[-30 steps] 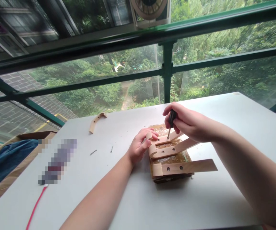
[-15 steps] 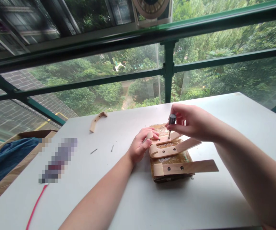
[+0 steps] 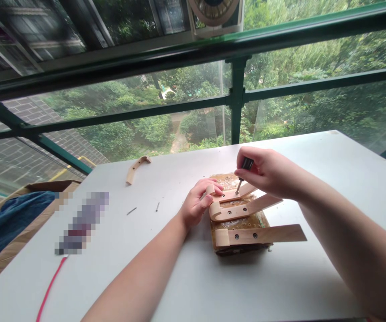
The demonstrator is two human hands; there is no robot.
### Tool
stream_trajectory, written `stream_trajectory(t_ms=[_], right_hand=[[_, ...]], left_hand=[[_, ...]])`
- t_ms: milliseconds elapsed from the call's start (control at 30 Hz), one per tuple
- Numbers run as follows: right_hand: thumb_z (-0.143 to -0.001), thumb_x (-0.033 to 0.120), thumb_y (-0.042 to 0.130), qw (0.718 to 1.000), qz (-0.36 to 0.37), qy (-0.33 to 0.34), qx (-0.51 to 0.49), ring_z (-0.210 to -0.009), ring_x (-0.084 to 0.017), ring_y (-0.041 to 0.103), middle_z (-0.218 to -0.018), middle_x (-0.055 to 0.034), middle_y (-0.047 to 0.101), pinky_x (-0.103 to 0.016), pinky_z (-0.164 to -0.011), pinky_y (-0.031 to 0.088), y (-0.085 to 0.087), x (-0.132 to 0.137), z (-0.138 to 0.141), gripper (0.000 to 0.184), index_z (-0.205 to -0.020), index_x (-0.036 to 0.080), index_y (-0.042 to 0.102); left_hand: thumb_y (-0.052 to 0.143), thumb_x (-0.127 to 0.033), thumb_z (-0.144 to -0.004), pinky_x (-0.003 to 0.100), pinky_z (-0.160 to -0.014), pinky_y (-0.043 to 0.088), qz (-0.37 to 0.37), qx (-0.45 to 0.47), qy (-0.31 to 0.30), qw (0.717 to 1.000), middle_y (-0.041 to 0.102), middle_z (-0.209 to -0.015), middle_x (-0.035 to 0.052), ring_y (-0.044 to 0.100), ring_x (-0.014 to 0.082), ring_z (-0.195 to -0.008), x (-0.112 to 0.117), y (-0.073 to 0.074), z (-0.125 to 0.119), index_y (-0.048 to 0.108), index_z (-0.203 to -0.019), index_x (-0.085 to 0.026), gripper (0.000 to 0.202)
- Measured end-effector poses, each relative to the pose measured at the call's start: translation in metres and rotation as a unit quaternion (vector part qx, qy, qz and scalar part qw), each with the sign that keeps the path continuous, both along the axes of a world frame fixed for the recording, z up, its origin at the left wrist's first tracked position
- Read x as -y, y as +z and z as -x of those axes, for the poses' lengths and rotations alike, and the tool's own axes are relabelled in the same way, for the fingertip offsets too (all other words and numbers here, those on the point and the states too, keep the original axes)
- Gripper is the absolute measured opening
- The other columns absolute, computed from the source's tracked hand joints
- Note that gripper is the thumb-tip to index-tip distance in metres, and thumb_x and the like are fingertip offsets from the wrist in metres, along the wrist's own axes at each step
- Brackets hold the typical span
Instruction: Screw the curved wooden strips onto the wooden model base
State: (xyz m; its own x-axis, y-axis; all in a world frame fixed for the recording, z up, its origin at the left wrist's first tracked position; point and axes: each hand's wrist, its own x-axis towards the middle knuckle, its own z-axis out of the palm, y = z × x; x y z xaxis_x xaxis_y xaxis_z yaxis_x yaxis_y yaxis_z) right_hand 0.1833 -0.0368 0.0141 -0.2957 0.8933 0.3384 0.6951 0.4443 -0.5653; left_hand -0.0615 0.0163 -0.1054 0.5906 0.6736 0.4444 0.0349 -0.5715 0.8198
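A brown board [image 3: 243, 223] lies on the white table [image 3: 280, 277] with three curved wooden hooks across it. My right hand [image 3: 269, 172] is closed round a small black-handled screwdriver [image 3: 243, 172], its tip standing on the farthest hook [image 3: 229, 194]. My left hand [image 3: 197, 201] pinches the rolled left end of that same hook and holds it down. The middle hook [image 3: 243, 208] and the nearest hook [image 3: 263, 233] each show two screw heads.
A spare wooden hook [image 3: 135, 167] lies far left on the table. Two loose screws [image 3: 144, 209] rest left of my left hand. A blurred object [image 3: 80, 223] with a red cord [image 3: 50, 286] lies at the left. A cardboard box holding blue cloth [image 3: 8, 219] stands beyond the table's left edge. Green railing and glass run behind.
My right hand has shifted its grip on the screwdriver handle, which turned and now leans to the right; the tip stays on the far hook. My left hand has not moved.
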Motion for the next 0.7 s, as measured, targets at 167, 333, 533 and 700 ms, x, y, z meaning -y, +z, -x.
stream_trajectory(t_ms=[167,333,533,700], right_hand=[[-0.089,0.029,0.061,1.0,0.02,0.005,-0.02,-0.059,-0.013,0.051,-0.067,0.0034,0.057,-0.027,-0.057,0.039,0.0,0.001,0.0,0.01,-0.085,0.023,0.054],[-0.09,0.019,0.056,0.993,0.044,0.078,-0.073,-0.072,-0.014,0.058,-0.081,0.0,0.066,-0.028,-0.066,0.043,-0.001,0.003,0.005,0.003,-0.088,0.022,0.056],[-0.091,0.023,0.056,0.996,0.04,0.048,-0.068,-0.07,-0.015,0.055,-0.079,0.0,0.065,-0.03,-0.064,0.04,-0.003,0.002,0.011,0.004,-0.089,0.022,0.052],[-0.094,0.027,0.052,0.995,0.052,0.039,-0.077,-0.069,-0.015,0.054,-0.077,0.0001,0.063,-0.031,-0.065,0.039,-0.001,0.003,0.014,0.008,-0.088,0.022,0.05]], left_hand=[[0.049,-0.049,-0.095,0.052,-0.119,0.033,-0.003,0.005,-0.003,1.0,0.069,-0.114,0.0114,0.054,0.0303,-0.125,-0.001,-0.002,0.0,0.071,-0.1,-0.02,0.037],[0.05,-0.049,-0.095,0.052,-0.118,0.033,-0.004,0.005,-0.008,1.0,0.069,-0.115,0.0116,0.052,0.0314,-0.129,-0.002,-0.002,0.0,0.071,-0.1,-0.02,0.037],[0.049,-0.048,-0.095,0.052,-0.119,0.032,-0.007,0.004,-0.009,1.0,0.07,-0.117,0.0117,0.052,0.0307,-0.128,-0.003,-0.002,0.001,0.071,-0.1,-0.019,0.037],[0.049,-0.053,-0.095,0.053,-0.119,0.032,-0.005,-0.001,-0.002,1.0,0.07,-0.118,0.0121,0.052,0.0316,-0.129,-0.002,-0.002,0.001,0.071,-0.099,-0.019,0.04]])
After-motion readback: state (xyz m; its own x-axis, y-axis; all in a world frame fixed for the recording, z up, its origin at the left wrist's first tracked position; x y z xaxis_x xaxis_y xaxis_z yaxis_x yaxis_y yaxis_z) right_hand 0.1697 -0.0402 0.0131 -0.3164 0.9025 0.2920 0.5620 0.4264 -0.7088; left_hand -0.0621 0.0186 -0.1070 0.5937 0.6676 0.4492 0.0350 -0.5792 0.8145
